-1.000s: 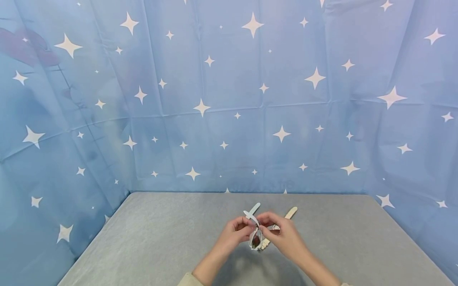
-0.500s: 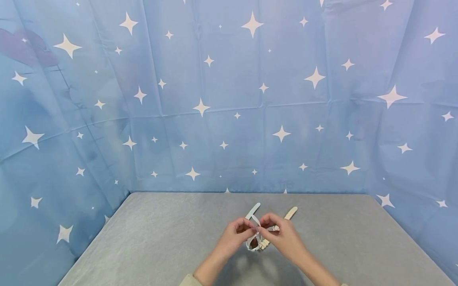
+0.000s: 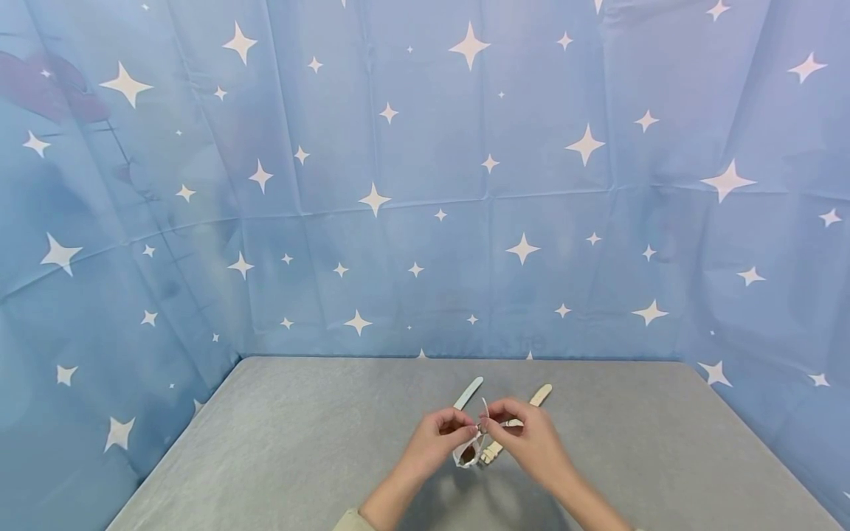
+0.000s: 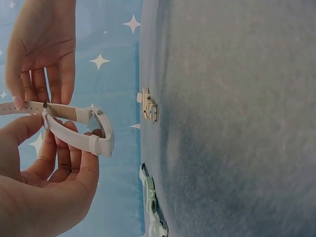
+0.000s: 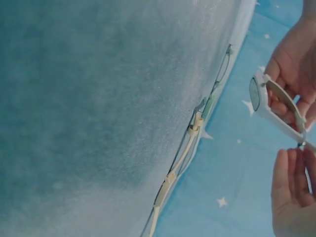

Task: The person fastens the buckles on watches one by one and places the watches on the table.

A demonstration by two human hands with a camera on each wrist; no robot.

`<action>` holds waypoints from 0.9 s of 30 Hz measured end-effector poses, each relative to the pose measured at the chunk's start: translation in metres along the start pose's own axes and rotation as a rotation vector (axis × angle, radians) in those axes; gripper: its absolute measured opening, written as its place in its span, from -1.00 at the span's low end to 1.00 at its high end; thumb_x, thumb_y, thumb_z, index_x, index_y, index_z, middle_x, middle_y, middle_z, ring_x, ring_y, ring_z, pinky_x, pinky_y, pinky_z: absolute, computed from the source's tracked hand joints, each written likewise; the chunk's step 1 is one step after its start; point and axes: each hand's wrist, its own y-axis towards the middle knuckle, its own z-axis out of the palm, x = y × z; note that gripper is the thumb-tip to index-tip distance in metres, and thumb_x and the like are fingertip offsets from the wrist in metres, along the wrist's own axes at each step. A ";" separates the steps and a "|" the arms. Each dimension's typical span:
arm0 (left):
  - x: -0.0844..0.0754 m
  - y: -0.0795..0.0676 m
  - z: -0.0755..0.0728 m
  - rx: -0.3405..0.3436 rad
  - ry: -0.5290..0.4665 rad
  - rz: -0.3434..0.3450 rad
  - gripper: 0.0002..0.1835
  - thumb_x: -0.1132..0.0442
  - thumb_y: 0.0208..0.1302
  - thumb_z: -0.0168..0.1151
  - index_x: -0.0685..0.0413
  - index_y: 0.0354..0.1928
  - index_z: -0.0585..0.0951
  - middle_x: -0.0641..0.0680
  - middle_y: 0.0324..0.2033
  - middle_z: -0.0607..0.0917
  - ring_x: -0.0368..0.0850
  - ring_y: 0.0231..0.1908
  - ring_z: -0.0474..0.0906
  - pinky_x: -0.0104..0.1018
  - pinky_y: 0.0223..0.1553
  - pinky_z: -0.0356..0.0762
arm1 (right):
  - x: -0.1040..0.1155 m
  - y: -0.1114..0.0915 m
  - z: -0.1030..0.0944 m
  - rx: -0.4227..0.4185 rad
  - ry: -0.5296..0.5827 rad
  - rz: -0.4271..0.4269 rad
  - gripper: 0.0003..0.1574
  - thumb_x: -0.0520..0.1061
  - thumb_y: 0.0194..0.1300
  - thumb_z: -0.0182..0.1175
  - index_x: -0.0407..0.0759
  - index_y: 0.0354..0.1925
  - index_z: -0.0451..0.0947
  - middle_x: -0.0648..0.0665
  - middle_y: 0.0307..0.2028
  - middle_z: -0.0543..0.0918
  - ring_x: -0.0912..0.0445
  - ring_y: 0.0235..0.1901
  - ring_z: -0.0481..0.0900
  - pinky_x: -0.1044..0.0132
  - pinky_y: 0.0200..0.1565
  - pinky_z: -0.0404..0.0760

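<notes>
A white wristwatch (image 4: 79, 138) hangs looped between both hands, its strap end passing through the buckle (image 4: 46, 120). My left hand (image 3: 434, 441) pinches the strap beside the buckle, thumb on one side, fingers curled below the loop in the left wrist view. Finger and thumb of my right hand (image 3: 527, 435) pinch the free strap end, which stands up above the fingertips in the head view. The watch face (image 5: 255, 94) shows at the side of the loop in the right wrist view. Both hands are held close together over the table.
Behind the hands, a mint-green watch (image 3: 468, 392) lies on the grey table (image 3: 299, 435). A cream watch (image 3: 541, 394) lies to its right, partly hidden by my right hand. A blue curtain (image 3: 425, 147) with white stars surrounds the table's far sides.
The white strap's free end, earlier pointing up and left across the mint watch, now stands nearly upright by the right fingers. The watch loop has shifted slightly left; both hands stay nearly in place.
</notes>
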 end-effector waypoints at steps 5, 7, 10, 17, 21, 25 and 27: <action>0.000 0.001 0.000 0.002 0.012 -0.013 -0.78 0.24 0.31 0.28 0.33 -0.21 0.66 0.18 -0.29 0.74 -0.31 -0.35 0.54 -0.48 -0.26 0.50 | 0.000 -0.001 -0.001 -0.002 -0.001 -0.006 -0.96 -0.24 0.24 0.35 -0.17 -0.28 0.70 -0.04 -0.32 0.73 0.38 -0.31 0.61 0.44 -0.23 0.70; 0.000 0.001 0.000 0.004 0.017 -0.019 -0.78 0.24 0.31 0.27 0.31 -0.21 0.66 0.14 -0.30 0.73 -0.31 -0.36 0.54 -0.47 -0.25 0.49 | 0.000 -0.001 -0.002 -0.004 -0.001 -0.008 -0.96 -0.22 0.26 0.34 -0.16 -0.29 0.70 -0.03 -0.33 0.73 0.38 -0.31 0.61 0.44 -0.23 0.70; 0.000 0.001 0.000 0.006 0.025 -0.020 -0.78 0.24 0.31 0.27 0.31 -0.20 0.66 0.15 -0.30 0.73 -0.30 -0.36 0.54 -0.45 -0.24 0.50 | -0.001 -0.001 -0.003 -0.013 0.000 -0.015 -0.96 -0.21 0.26 0.34 -0.17 -0.29 0.70 -0.02 -0.35 0.73 0.38 -0.31 0.61 0.43 -0.23 0.70; 0.001 0.000 0.001 0.001 0.038 -0.030 -0.79 0.26 0.32 0.26 0.33 -0.20 0.66 0.26 -0.29 0.72 -0.23 -0.37 0.52 -0.41 -0.28 0.48 | -0.002 -0.001 -0.004 -0.009 -0.013 0.030 -0.96 -0.21 0.27 0.33 -0.16 -0.28 0.69 -0.01 -0.36 0.74 0.37 -0.32 0.62 0.43 -0.23 0.69; 0.003 0.001 0.001 -0.003 0.043 -0.036 -0.80 0.28 0.32 0.25 0.33 -0.20 0.65 0.27 -0.31 0.71 -0.21 -0.38 0.50 -0.41 -0.30 0.47 | -0.002 -0.001 -0.004 0.001 -0.013 0.059 -0.95 -0.17 0.29 0.31 -0.12 -0.30 0.69 -0.02 -0.35 0.75 0.34 -0.31 0.64 0.42 -0.23 0.68; 0.003 0.001 0.001 -0.009 0.050 -0.037 -0.81 0.28 0.31 0.25 0.33 -0.21 0.65 0.24 -0.33 0.71 -0.21 -0.39 0.50 -0.41 -0.32 0.46 | -0.003 -0.001 -0.005 0.015 -0.007 0.069 -0.95 -0.14 0.31 0.31 -0.10 -0.29 0.69 -0.02 -0.34 0.76 0.33 -0.31 0.66 0.42 -0.23 0.68; 0.003 0.001 0.001 -0.015 0.050 -0.034 -0.81 0.28 0.29 0.26 0.33 -0.22 0.65 0.22 -0.35 0.70 -0.22 -0.40 0.49 -0.42 -0.33 0.45 | -0.003 -0.001 -0.006 0.021 -0.001 0.072 -0.94 -0.13 0.31 0.31 -0.09 -0.29 0.69 -0.02 -0.34 0.76 0.32 -0.31 0.66 0.42 -0.24 0.67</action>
